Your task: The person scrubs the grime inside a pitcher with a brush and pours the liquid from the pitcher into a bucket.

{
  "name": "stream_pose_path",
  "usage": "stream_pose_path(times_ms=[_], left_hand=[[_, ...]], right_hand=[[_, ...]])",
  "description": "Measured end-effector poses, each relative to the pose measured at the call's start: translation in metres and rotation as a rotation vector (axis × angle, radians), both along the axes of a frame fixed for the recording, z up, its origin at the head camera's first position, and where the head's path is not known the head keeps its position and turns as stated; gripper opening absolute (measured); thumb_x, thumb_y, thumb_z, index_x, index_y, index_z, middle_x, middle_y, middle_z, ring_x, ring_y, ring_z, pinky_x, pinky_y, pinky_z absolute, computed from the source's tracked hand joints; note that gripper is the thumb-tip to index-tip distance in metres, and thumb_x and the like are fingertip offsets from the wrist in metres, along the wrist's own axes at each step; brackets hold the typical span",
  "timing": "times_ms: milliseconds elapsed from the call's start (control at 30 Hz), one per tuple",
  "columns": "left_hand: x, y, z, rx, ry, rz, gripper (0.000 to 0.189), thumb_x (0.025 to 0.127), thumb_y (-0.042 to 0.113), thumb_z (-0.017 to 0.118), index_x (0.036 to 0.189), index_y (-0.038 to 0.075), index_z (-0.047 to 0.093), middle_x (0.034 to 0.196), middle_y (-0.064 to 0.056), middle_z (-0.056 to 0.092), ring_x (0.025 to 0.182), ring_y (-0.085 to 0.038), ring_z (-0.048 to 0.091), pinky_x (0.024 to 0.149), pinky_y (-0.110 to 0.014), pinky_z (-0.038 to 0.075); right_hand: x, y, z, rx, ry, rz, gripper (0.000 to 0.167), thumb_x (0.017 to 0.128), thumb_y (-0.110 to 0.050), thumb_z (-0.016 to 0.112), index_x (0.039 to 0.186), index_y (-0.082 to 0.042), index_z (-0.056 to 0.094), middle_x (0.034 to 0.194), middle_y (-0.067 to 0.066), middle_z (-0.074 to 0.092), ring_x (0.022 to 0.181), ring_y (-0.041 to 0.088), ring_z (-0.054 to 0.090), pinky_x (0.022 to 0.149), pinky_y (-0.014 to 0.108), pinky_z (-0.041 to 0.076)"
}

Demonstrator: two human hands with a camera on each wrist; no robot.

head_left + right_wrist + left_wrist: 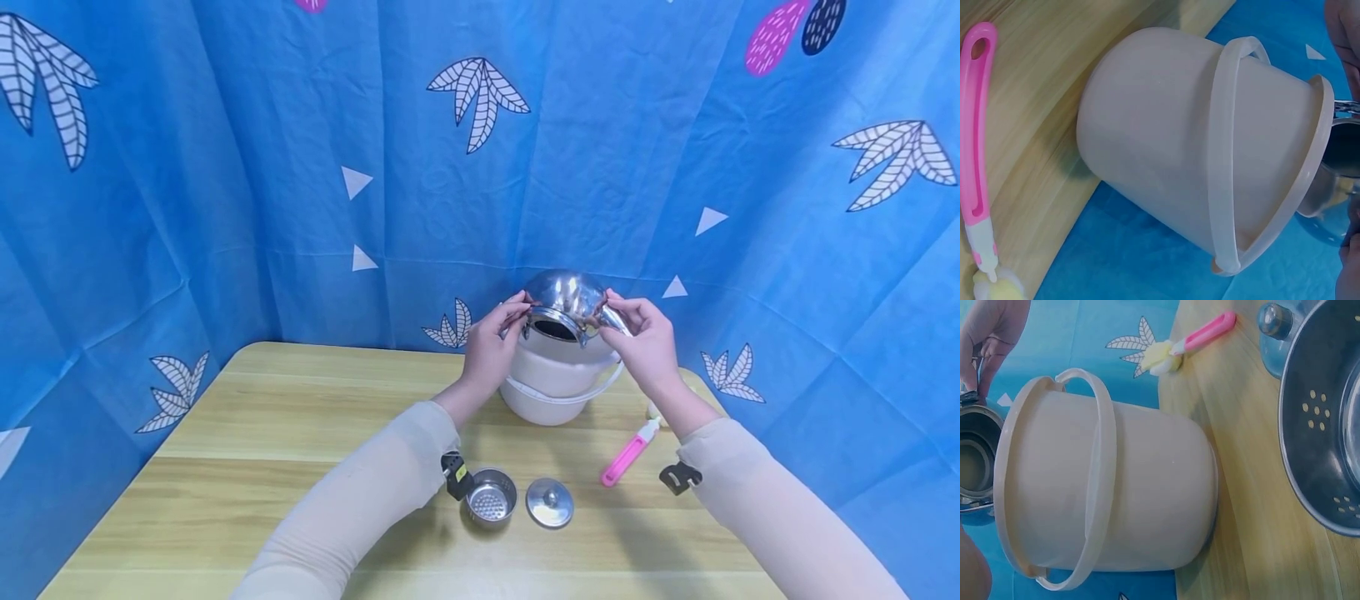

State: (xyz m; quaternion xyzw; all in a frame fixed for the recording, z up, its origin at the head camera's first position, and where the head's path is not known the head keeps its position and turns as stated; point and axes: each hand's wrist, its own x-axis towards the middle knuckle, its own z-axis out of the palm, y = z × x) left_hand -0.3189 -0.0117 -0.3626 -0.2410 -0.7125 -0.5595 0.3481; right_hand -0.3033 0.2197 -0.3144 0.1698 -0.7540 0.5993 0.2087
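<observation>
A shiny steel teapot (567, 292) is tilted above the mouth of a white bucket (551, 408), its round opening turned toward me. My left hand (491, 346) pinches the teapot's left side near the rim. With fingers and thumb, my right hand (647, 342) grips the right side, at what looks like the spout. In the left wrist view the teapot's opening (974, 464) shows just beyond the bucket rim. The right wrist view has only part of the teapot (1329, 200), behind the rim. The bucket's inside is mostly hidden.
Nearer me on the wooden table (300, 467) stand a perforated steel strainer basket (491, 498) and a round steel lid (550, 502). A pink-handled brush (628, 458) with a sponge head lies right of the bucket. Blue patterned curtains (300, 167) hang behind the table.
</observation>
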Motion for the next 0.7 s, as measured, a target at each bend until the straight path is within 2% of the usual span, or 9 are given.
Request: stream_pose_path(times_ms=[267,700], left_hand=[[0.001,0.003,0.002,0.004,-0.025,0.02,0.023,0.095,-0.001,0.065,0.117,0.004,0.07,0.136,-0.006,0.062,0.121,-0.017,0.062,0.094,-0.019,0.051],[0.001,-0.001,0.011,-0.036,-0.015,0.039,0.023,0.095,0.002,0.066,0.118,0.004,0.071,0.132,-0.009,0.065,0.116,-0.018,0.066,0.091,-0.017,0.052]], right_hand=[[0.002,0.001,0.003,0.002,-0.06,0.0,0.039,0.085,0.01,0.068,0.123,0.006,0.059,0.141,0.01,0.058,0.134,0.024,0.052,0.099,0.018,0.047],[0.005,-0.004,0.01,-0.033,-0.181,0.0,0.044,0.085,0.008,0.068,0.128,0.004,0.058,0.143,0.011,0.057,0.134,0.027,0.051,0.096,0.018,0.05]])
